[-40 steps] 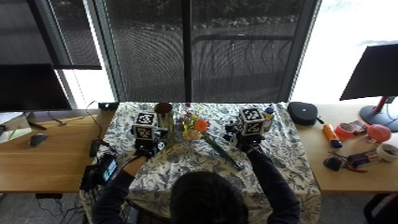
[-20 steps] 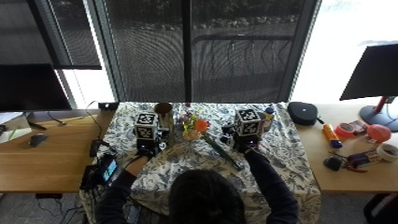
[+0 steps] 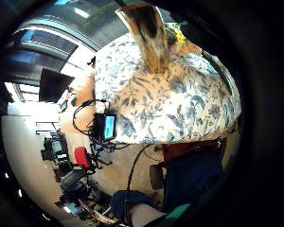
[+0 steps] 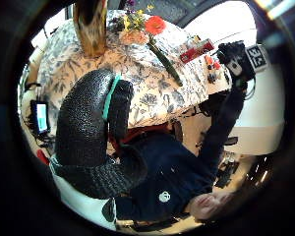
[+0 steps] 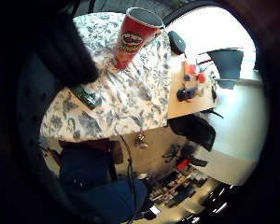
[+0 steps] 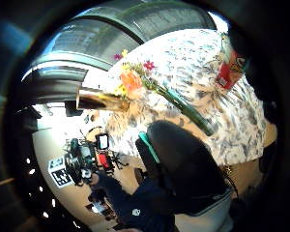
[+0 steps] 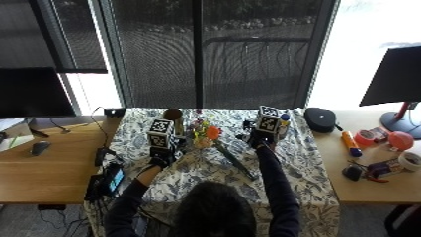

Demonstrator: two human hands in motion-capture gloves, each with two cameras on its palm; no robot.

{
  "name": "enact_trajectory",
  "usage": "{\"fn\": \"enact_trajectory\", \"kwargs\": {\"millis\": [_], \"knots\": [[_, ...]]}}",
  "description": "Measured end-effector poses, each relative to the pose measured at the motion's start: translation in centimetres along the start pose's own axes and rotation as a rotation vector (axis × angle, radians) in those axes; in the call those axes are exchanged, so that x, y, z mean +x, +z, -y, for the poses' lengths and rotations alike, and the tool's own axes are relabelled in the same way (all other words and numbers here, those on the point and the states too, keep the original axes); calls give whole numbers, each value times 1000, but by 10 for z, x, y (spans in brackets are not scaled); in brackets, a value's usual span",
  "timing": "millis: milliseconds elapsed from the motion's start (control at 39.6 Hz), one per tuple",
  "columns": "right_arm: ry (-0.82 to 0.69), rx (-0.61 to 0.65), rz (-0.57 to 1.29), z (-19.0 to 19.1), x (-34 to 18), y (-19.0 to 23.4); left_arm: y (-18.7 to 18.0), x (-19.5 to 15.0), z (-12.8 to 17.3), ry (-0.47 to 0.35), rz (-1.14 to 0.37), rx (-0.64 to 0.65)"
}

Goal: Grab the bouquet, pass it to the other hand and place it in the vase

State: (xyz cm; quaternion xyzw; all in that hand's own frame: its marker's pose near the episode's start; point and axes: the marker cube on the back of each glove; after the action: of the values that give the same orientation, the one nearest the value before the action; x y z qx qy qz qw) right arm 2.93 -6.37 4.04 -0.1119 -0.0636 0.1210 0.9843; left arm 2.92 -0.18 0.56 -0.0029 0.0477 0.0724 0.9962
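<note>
- I see the bouquet (image 7: 217, 144) lying flat on the bench (image 7: 309, 168), orange bloom toward the vase (image 7: 174, 116), stem end nearest me.
- My left hand (image 7: 160, 154) hovers left of the flowers, fingers relaxed (it grips nothing).
- My right hand (image 7: 260, 139) hangs beside the red can (image 5: 133, 35), holding nothing.
- Vase stands upright.

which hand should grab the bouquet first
Probably the right hand: the bouquet lies with its stem end toward it, while the left hand hovers by the vase, suited to receive it.
</note>
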Motion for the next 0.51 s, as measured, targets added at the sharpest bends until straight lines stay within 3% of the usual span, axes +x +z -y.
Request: {"fn": "enact_trajectory", "kwargs": {"millis": [177,328,379,505], "knots": [[98,-33,54,40,13,58,3,2,2,18,-4,-4],[159,128,-52,30,12,101,2,4,0,17,-22,-21],[162,84,-74,29,9,127,4,3,4,17,-26,-16],[213,-178,-91,5,2,178,4,-1,8,12,-25,-16]]}}
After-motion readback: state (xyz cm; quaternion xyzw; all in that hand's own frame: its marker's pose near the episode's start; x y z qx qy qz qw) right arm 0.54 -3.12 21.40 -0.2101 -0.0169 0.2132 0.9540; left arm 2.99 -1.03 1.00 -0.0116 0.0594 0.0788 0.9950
